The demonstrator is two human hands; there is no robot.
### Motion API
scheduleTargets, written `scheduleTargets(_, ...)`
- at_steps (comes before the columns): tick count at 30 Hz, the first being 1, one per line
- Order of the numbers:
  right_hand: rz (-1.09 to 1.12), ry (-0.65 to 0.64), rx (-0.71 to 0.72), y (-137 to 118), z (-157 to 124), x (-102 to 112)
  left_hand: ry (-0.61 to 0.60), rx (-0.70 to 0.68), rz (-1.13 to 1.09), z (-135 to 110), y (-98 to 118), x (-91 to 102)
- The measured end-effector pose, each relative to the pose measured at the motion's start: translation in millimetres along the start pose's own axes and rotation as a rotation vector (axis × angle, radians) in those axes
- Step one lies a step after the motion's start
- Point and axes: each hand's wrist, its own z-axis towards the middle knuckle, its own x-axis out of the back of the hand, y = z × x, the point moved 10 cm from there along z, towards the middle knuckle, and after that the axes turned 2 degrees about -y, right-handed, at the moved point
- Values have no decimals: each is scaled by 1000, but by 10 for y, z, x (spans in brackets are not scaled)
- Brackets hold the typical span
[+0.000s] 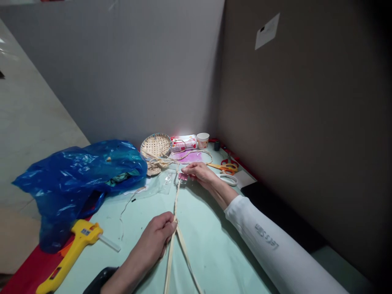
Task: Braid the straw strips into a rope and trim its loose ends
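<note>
A pale, straw-like braid (177, 199) runs away from me along the middle of the table. My left hand (157, 233) is closed in a pinch around its near end, where loose flat strands (185, 249) fan out toward me. Farther up, my right hand (200, 173) has its fingers drawn together beside the far part of the braid. Just under those fingertips lies a small shiny pink piece (183, 176). Whether the right fingers grip that piece, the braid or something else is hidden.
To the left are a blue plastic bag (92, 167) and a yellow glue gun (78, 241). At the back stand a woven basket (155, 145), a pink-white packet (185, 143) and a paper cup (203, 140). Orange-handled scissors (229, 167) and a white ring (229, 179) lie at right.
</note>
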Motion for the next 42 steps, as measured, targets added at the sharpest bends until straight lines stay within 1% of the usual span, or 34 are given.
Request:
scheduleTargets(6,-33,56,-65,57,-21,97,45,-44,15,212,198,99)
scheduleTargets(9,-54,95,-65,33,-22,166,55,-72,10,319,308,120)
scheduleTargets(12,-61,152,-43,-2,-21,259,53,-94,-12,337,395,118)
scheduleTargets(15,-57,177,-36,-22,-20,318,55,-122,-35,291,487,156)
scheduleTargets(17,-49,182,-39,-41,-18,354,64,-146,-46,262,561,228)
scheduleTargets(21,-25,199,-44,-101,-7,483,93,-184,-54,250,682,454)
scheduleTargets(23,-15,209,-47,-119,1,542,111,-197,-59,256,711,559)
scheduleTargets(25,-8,210,-53,-116,4,552,123,-206,-68,276,717,616)
scheduleTargets(28,1,186,-53,-104,-14,439,115,-212,-86,353,703,580)
scheduleTargets(32,23,125,-34,-113,-103,179,67,-213,-106,504,697,400)
scheduleTargets(34,31,114,-27,-108,-154,94,42,-209,-114,552,699,320)
scheduleTargets(38,49,144,-16,-52,-194,50,-2,-193,-123,554,668,221)
scheduleTargets(42,78,176,-8,13,-168,46,-30,-168,-116,512,601,188)
